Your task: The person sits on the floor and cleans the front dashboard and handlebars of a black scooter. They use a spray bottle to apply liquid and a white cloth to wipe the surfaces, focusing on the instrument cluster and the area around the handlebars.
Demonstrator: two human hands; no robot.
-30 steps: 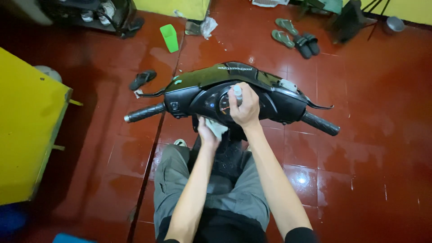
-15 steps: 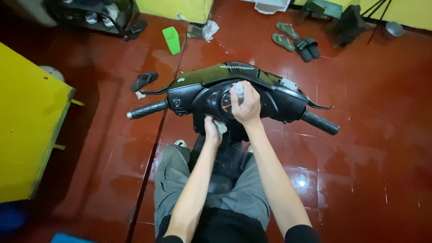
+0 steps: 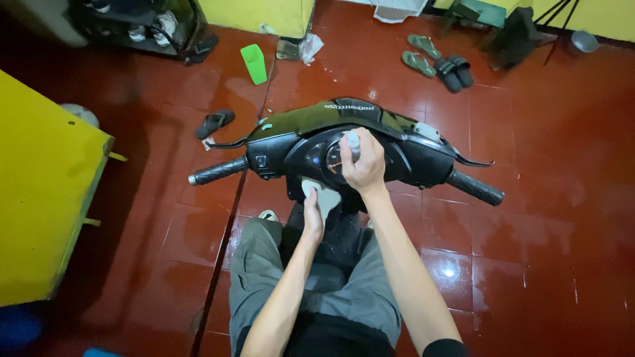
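Up top, bottle (image 3: pixel 354 141) in right grip (image 3: pixel 362 166)

1. This looks like a room or covered entry of a home, used to park a scooter (image 3: pixel 344 142).
2. The floor (image 3: pixel 542 218) is glossy red tile, wet-looking in patches.
3. Sandals (image 3: pixel 436 61) and a lone slipper (image 3: pixel 215 122) lie about, as at a house door.
4. A shoe rack (image 3: pixel 142 23) stands by yellow walls (image 3: pixel 264 13), with a green plastic cup (image 3: pixel 254 63) on the floor.
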